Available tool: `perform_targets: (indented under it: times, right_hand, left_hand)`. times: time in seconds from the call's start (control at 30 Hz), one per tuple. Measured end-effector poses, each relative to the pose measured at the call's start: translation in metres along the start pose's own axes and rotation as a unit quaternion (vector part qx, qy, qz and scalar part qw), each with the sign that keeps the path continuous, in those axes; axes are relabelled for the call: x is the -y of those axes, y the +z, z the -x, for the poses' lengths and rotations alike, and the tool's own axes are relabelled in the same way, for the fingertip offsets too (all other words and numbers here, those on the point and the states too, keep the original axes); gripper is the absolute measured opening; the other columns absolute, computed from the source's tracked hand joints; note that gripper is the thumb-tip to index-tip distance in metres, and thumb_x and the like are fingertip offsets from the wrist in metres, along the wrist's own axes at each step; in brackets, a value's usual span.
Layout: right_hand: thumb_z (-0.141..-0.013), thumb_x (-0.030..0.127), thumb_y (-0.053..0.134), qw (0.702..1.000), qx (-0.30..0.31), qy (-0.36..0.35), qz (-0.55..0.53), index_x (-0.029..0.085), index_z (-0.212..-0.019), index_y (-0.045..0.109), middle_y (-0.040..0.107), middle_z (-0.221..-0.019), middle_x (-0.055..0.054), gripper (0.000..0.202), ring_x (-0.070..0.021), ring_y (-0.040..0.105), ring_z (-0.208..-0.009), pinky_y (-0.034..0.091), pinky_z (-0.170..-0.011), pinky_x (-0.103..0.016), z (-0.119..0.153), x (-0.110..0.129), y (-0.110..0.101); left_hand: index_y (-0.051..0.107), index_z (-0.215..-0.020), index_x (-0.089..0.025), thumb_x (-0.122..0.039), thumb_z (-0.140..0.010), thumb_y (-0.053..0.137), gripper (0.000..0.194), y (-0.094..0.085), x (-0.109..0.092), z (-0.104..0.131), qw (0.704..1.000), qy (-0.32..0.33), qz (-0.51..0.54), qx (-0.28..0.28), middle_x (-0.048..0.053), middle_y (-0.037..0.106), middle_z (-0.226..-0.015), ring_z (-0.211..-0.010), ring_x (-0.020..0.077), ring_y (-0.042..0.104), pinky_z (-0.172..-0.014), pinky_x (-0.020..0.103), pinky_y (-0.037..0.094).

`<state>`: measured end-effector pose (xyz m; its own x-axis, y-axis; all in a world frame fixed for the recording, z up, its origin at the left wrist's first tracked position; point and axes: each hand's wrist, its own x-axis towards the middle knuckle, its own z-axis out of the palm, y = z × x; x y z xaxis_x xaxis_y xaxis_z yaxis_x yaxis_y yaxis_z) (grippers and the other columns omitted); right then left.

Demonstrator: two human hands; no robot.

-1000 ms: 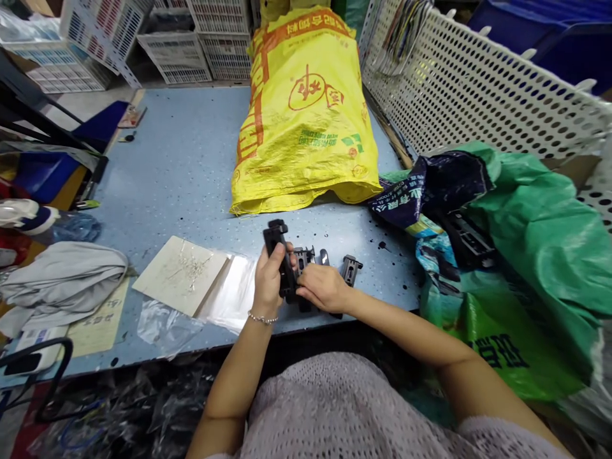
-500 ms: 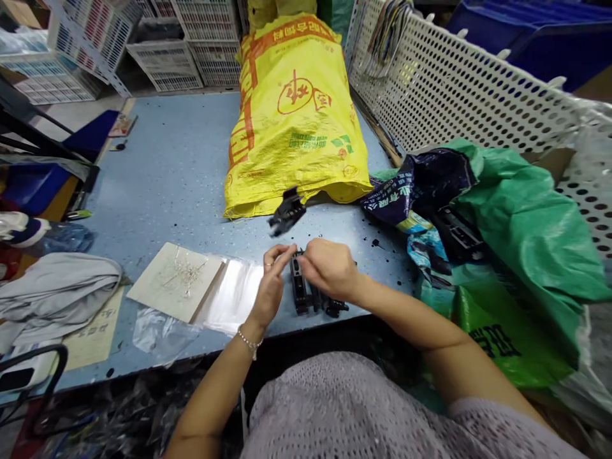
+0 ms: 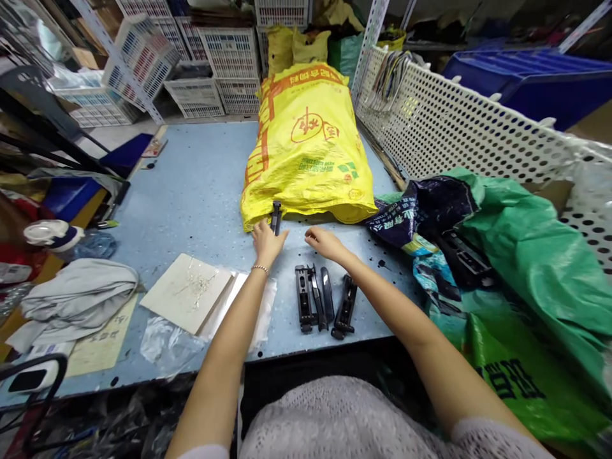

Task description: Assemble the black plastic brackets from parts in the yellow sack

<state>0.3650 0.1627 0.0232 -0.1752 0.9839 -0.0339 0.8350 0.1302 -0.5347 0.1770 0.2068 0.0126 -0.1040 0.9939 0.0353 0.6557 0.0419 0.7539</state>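
My left hand is over the blue table with its thumb and fingers apart. A black part stands out between them, at the front edge of the yellow sack. To the right, my right hand has its fingers curled together; whatever they might hold is hidden. Nearer the table's front edge several black parts lie side by side: a long slotted one, a narrow one, a smooth curved one and, slightly apart, a tilted one.
On the left are a beige board with thin small pieces, clear plastic bags and a grey cloth. At right a green bag and a dark bag surround more black parts, beside a white perforated panel.
My hands have moved apart and forward from the black parts near the front edge, which are now uncovered. The part by the sack is more upright, with my left hand at it. The view has shifted.
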Motion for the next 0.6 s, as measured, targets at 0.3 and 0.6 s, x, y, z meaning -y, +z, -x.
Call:
perform_targets:
  times: [0.3,0.6]
  right_hand:
    - [-0.091,0.007,0.037,0.982,-0.105,0.117,0.101,0.006,-0.121,0.059,0.057,-0.124,-0.024,0.037,-0.0292,0.051,-0.116,0.038,-0.099,-0.04,-0.03,-0.082,-0.057]
    - [-0.091,0.016,0.043,0.946,-0.198,0.208,0.149,-0.002,-0.133,0.039,0.048,-0.132,-0.03,0.046,-0.0327,0.042,-0.12,0.029,-0.103,-0.044,-0.137,-0.109,-0.068]
  left_hand:
    - [0.016,-0.154,-0.02,-0.034,-0.089,0.058,0.078,-0.026,0.035,0.098,0.985,0.037,0.097,0.137,0.016,0.023,-0.16,-0.149,0.0292,0.02,-0.121,0.048,0.02]
    - [0.037,-0.147,-0.026,-0.048,-0.095,0.042,0.057,-0.015,0.053,0.191,0.977,-0.017,0.078,0.199,0.012,0.04,-0.148,-0.142,0.0272,0.036,-0.119,0.049,0.028]
